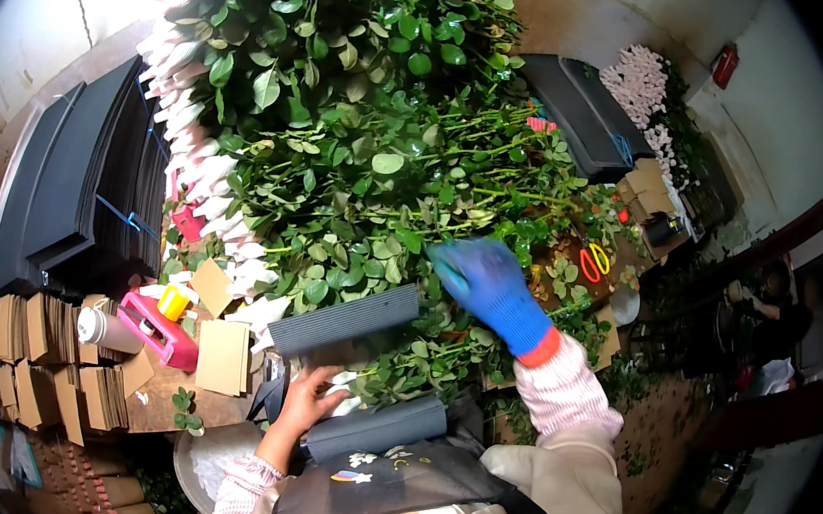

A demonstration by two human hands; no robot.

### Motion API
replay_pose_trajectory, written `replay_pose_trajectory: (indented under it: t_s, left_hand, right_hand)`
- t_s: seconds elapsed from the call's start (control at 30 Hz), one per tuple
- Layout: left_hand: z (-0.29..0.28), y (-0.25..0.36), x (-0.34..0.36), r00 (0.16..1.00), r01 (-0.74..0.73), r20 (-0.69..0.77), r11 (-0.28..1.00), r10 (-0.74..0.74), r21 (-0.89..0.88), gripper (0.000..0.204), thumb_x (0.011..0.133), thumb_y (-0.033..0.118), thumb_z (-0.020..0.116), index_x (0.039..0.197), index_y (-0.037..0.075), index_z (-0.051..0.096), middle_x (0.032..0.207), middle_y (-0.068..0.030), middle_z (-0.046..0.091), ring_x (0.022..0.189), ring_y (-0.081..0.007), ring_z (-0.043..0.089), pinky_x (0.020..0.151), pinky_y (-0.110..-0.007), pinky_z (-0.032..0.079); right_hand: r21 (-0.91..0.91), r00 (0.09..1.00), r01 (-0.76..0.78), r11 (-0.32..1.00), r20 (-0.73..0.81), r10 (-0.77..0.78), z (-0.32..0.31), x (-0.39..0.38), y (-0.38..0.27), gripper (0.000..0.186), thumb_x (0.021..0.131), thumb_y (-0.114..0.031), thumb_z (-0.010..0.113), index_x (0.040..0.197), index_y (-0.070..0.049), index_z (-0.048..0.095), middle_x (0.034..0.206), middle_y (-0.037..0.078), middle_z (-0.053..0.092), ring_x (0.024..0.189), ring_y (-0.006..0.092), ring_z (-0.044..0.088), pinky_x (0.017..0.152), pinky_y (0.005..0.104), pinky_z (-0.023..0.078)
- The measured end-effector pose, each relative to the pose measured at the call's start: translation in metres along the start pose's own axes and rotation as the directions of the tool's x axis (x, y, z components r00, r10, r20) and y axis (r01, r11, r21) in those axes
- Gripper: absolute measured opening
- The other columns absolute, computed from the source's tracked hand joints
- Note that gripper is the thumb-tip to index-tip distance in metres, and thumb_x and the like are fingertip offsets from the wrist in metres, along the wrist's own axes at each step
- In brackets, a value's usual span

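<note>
My left hand, bare, presses on a bunch of pale flower heads and green stems lying in a dark corrugated wrap at the table's near edge. My right hand, in a blue glove with an orange cuff, reaches into the big heap of leafy rose stems that covers the table; whether its fingers close on a stem is hidden by blur and leaves. White-wrapped flower heads line the heap's left side.
Stacks of dark corrugated sheets lie at the left, brown cardboard pieces in front of them. A pink tool and a white cup sit nearby. Orange scissors and a dark bin are at the right.
</note>
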State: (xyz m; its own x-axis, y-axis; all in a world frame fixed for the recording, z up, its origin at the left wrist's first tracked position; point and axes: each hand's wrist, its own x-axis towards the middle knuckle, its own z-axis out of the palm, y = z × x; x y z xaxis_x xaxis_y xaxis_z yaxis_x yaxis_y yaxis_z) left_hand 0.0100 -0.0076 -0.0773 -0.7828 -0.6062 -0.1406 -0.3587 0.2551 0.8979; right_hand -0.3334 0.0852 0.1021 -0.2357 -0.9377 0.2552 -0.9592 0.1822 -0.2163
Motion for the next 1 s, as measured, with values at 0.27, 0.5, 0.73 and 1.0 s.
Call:
replay_pose_trajectory:
  t_s: [0.27, 0.5, 0.73, 1.0]
  left_hand:
    - [0.006, -0.004, 0.018, 0.967, -0.220, -0.059, 0.930, 0.247, 0.294, 0.025, 0.084, 0.022, 0.080, 0.104, 0.009, 0.070, 0.089, -0.0105, 0.073, 0.091, -0.0333, 0.062, 0.081, -0.044, 0.049]
    - [0.007, -0.005, 0.011, 0.921, -0.303, -0.149, 0.902, 0.360, 0.307, 0.019, 0.087, 0.019, 0.077, 0.103, 0.009, 0.075, 0.094, -0.0135, 0.070, 0.092, -0.0351, 0.063, 0.082, -0.045, 0.051]
    - [0.008, -0.003, 0.012, 0.998, -0.055, -0.018, 0.991, 0.057, 0.120, 0.017, 0.088, 0.018, 0.074, 0.101, 0.008, 0.074, 0.099, -0.0123, 0.073, 0.095, -0.0277, 0.070, 0.084, -0.037, 0.054]
    - [0.013, -0.021, 0.016, 0.973, -0.113, -0.200, 0.994, 0.110, -0.001, 0.049, 0.081, 0.024, 0.085, 0.122, 0.005, 0.067, 0.116, -0.0191, 0.068, 0.105, -0.0362, 0.068, 0.091, -0.040, 0.054]
  right_hand:
    - [-0.442, 0.969, -0.011, 0.897, 0.218, 0.120, 0.096, 0.122, 0.019, 0.022, 0.094, -0.024, 0.061, 0.111, -0.013, 0.070, 0.098, 0.009, 0.072, 0.096, 0.0290, 0.069, 0.091, 0.0420, 0.052]
    - [-0.220, 0.912, -0.037, 0.975, -0.405, -0.057, 0.000, 0.051, 0.038, 0.036, 0.078, -0.004, 0.066, 0.111, -0.017, 0.073, 0.110, 0.004, 0.072, 0.105, 0.0273, 0.065, 0.099, 0.0401, 0.051]
    - [0.208, 0.963, 0.077, 0.975, -0.268, -0.019, -0.039, -0.081, 0.061, 0.037, 0.078, -0.002, 0.066, 0.112, -0.014, 0.076, 0.112, 0.006, 0.073, 0.110, 0.0276, 0.065, 0.100, 0.0433, 0.048]
    - [-0.130, 0.915, 0.010, 0.991, 0.401, 0.044, 0.089, -0.120, 0.062, 0.027, 0.081, -0.016, 0.071, 0.107, -0.022, 0.077, 0.103, 0.007, 0.073, 0.097, 0.0293, 0.069, 0.083, 0.0451, 0.054]
